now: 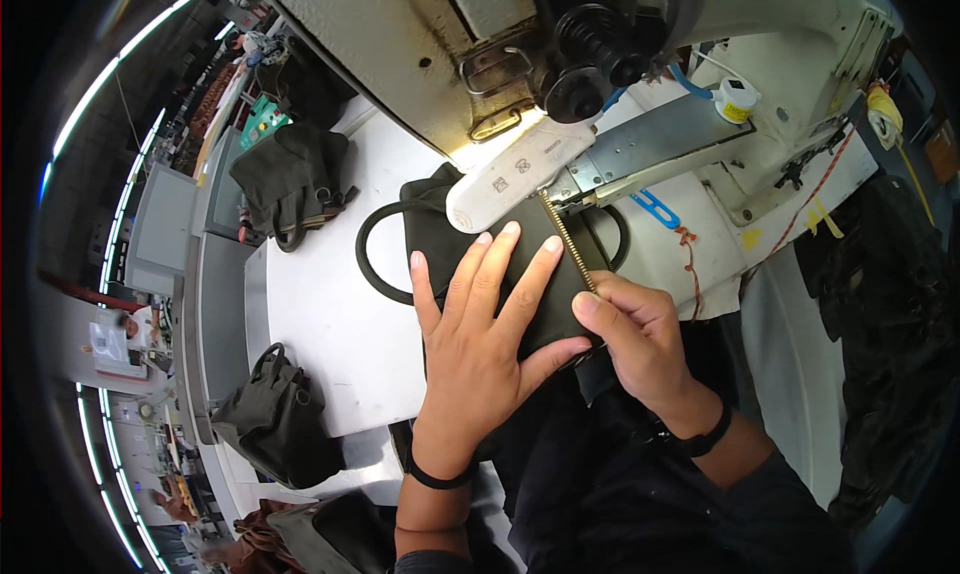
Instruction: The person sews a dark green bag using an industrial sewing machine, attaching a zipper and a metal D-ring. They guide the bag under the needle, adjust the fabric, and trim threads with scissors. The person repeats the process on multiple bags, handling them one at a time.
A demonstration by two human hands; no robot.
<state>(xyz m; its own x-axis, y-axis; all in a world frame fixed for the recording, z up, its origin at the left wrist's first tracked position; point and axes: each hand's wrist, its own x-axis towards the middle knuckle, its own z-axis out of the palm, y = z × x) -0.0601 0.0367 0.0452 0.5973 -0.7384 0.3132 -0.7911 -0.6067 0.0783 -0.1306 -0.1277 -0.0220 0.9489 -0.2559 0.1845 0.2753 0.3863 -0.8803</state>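
Observation:
A dark olive bag (432,236) lies beneath the head of a sewing machine (400,54), one rounded handle (364,257) looping out at its left. A brass-toothed zipper (568,239) runs along the bag from the machine's narrow metal arm (650,144) toward me. My left hand (475,339) rests flat on the bag, fingers spread, left of the zipper. At the zipper's near end, my right hand (640,339) pinches it between thumb and curled fingers. A white, rounded, elongated piece (520,177) covers the stitching spot, so the needle is hidden.
Two similar dark bags (290,179) (275,414) stand on the white table (350,344) to the left. A blue plastic tool (655,210) with orange cord lies right of the machine arm. Dark items (890,354) are piled at the far right. People work in the left background.

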